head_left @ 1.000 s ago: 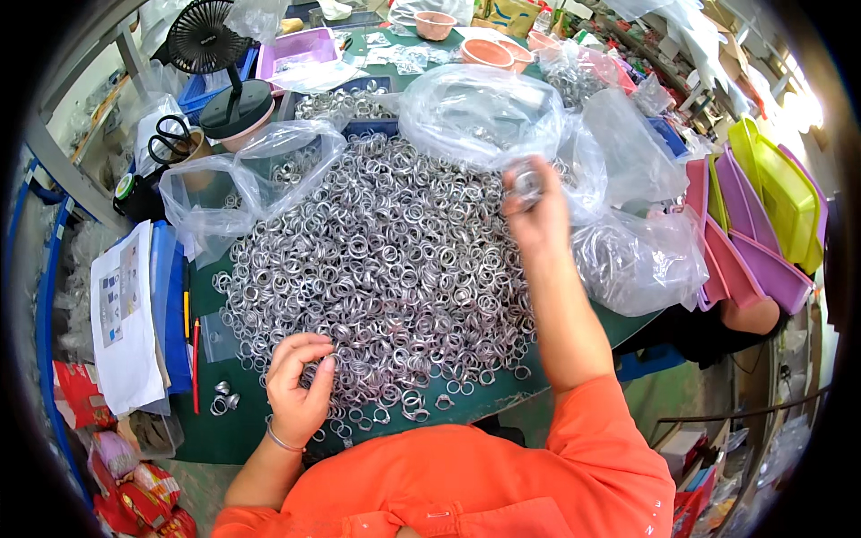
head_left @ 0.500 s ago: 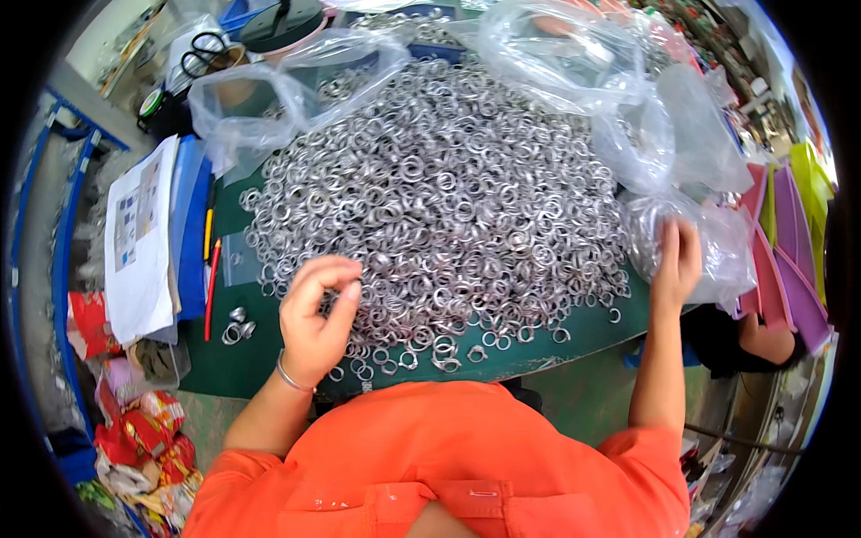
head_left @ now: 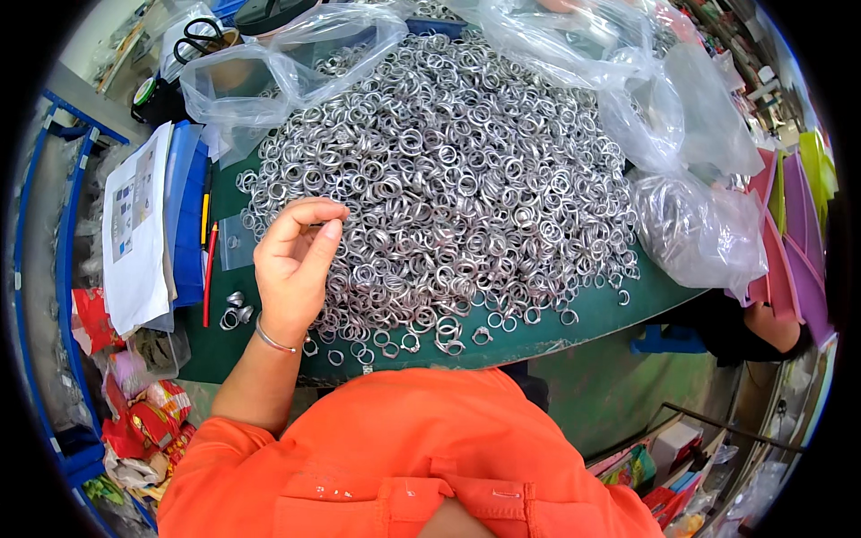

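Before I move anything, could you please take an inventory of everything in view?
Rings: too many to count, silver, centre
Table: one, green, under the rings
Plastic bags: several, clear, beyond and right of the rings
Papers: count unclear, white, left
Writing tools: two, red and yellow, beside papers
Scissors: one, black-handled, upper left
Trays: several, pink, purple and green, right
Packets: several, mostly red, lower left
Another person: one, dark clothing, right
Shirt: one, orange, bottom
Bracelet: one, silver, lower centre-left
Left hand: one, bare, fingers curled, by the rings' left side
Right hand: not in view
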The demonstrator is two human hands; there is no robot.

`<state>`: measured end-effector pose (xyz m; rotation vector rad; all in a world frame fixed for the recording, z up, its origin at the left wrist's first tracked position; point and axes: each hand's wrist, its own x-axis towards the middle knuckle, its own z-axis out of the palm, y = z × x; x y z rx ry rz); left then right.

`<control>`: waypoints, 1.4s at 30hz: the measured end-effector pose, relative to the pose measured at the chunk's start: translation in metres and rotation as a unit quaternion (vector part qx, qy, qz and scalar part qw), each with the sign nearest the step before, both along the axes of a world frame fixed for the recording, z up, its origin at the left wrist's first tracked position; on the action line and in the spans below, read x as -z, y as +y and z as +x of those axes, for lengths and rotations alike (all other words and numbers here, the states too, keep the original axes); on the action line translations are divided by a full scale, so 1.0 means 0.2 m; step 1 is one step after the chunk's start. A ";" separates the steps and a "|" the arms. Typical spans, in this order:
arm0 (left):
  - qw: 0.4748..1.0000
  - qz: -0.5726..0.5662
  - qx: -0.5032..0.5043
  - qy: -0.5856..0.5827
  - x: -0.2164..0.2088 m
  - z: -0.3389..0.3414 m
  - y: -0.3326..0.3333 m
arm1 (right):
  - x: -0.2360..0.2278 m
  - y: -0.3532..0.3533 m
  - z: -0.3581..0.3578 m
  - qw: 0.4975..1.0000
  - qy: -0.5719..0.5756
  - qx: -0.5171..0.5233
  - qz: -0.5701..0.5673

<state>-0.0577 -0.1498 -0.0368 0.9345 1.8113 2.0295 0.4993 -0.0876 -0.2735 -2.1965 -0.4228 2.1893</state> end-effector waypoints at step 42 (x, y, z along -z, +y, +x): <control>0.999 -0.034 0.012 -0.009 0.01 0.06 -0.02 | -0.24 0.15 -0.54 0.957 -0.166 -0.090 0.221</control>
